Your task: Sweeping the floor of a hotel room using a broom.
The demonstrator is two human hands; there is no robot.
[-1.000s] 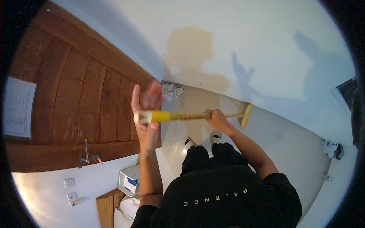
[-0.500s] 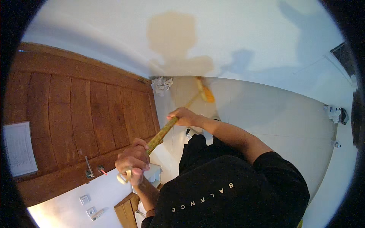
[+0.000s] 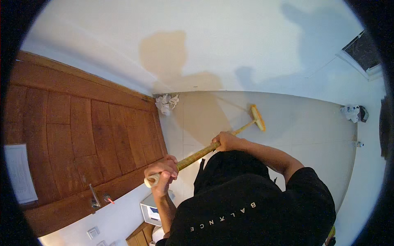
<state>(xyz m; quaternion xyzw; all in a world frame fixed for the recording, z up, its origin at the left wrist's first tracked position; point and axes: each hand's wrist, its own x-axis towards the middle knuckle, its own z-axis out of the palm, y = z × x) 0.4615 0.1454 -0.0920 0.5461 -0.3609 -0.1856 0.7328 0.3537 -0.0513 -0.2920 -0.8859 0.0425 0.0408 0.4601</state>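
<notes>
A broom with a long yellow-brown handle runs slantwise across the middle of the view. My left hand is wrapped round its upper end, where a pale cap pokes out past the fingers. Farther down the handle, my right hand grips it with closed fingers. The yellow-and-cream broom head rests on the light tiled floor, some way out from the far wall. Part of the handle is hidden under each hand.
Crumpled white paper or plastic lies in the corner by the wooden door. A white bag with a dark item sits along the right wall, near a small object. At lower left stands a white box-like unit.
The broom head has swept to the right across the floor, away from the crumpled heap. Both hands have shifted right with the handle, and my body has turned or moved slightly.
</notes>
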